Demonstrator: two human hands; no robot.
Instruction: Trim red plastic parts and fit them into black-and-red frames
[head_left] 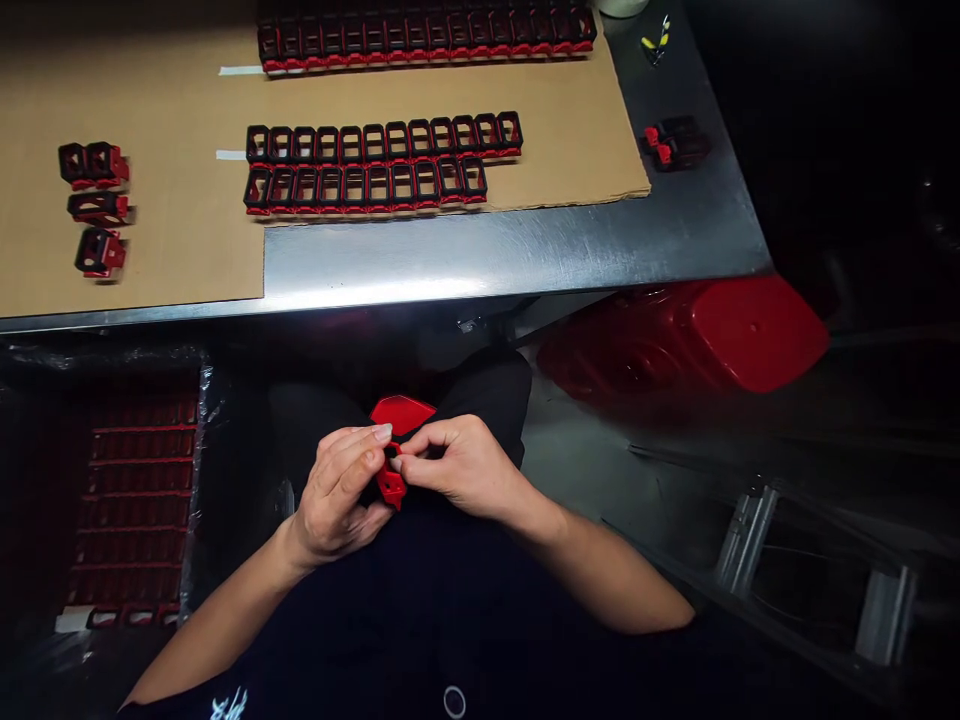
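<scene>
Head view: a red plastic part (391,488), lying lengthwise away from the body, is pinched between left hand (337,492) and right hand (459,466).

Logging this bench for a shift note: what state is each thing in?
Left hand: pinching the red part.
Right hand: pinching it too.
Red part: lifted, gripped from both sides.
Framed pieces: lined up in rows on the cardboard.
Loose pieces: apart, unaligned.

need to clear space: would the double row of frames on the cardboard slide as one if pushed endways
Probably not: the frames look like separate pieces set side by side, so the rows would likely buckle. Hollow, they seem light and stiff. Sitting flat on the cardboard, tipping seems unlikely.
</scene>
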